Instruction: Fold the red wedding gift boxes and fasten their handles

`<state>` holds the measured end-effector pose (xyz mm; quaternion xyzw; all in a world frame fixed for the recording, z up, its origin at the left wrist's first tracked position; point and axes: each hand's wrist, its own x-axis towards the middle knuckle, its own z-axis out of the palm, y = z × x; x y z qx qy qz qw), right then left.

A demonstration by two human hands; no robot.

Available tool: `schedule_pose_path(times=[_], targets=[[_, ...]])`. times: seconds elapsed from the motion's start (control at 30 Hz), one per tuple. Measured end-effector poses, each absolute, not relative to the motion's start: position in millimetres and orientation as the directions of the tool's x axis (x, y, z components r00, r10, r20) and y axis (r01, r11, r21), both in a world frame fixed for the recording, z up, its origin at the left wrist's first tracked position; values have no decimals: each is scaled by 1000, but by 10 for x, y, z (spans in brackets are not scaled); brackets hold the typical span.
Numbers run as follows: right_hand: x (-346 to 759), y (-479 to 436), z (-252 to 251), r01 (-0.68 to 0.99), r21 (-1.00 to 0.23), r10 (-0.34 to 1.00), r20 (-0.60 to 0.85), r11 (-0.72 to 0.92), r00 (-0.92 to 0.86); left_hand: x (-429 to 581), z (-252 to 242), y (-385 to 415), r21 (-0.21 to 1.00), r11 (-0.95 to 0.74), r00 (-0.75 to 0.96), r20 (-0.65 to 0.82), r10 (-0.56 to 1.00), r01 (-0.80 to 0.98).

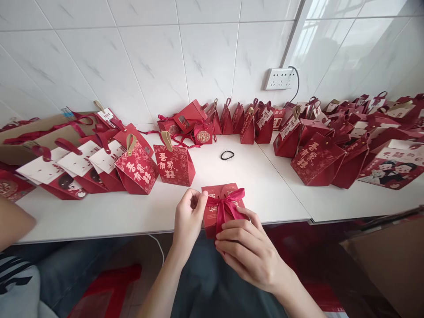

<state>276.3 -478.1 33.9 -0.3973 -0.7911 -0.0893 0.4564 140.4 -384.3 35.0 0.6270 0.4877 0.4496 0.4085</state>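
A small red gift box (212, 217) with gold lettering is held at the table's front edge, over my lap. A magenta ribbon (221, 207) is tied in a bow across its top, its tails hanging down the front. My left hand (189, 216) is closed at the box's left side, thumb and fingers pinching the left loop of the bow. My right hand (247, 247) curls over the front and right side of the box, fingers across the ribbon tails. Its fingertips partly hide the lower part of the box.
Finished-looking red gift boxes (177, 164) with handles stand at the left; several more boxes (318, 159) crowd the right. A black elastic band (227, 155) lies on the white table (255, 190). A power socket (281, 79) is on the tiled wall. Another person's arm (13, 223) is at left.
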Motion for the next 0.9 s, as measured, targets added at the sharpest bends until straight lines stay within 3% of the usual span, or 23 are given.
schedule_pose_path(times=[0.47, 0.57, 0.63, 0.77, 0.9], targets=[[2768, -4837, 337, 690, -203, 535, 786, 695, -308, 1388, 384, -3797, 954, -180, 137, 151, 979, 239], [2831, -4903, 426, 563, -347, 555, 793, 750, -251, 1372, 382, -3782, 960, -158, 152, 125, 980, 232], [2936, -4933, 477, 443, -478, 579, 806, 759, -121, 1360, 391, -3781, 960, -148, 161, 111, 981, 237], [3234, -4817, 428, 397, -679, 698, 706, 618, 122, 1335, 430, -3809, 962, -141, 154, 107, 982, 232], [3413, -4562, 216, 366, -831, 901, 429, 418, -55, 1317, 453, -3827, 959, -133, 200, 83, 976, 249]])
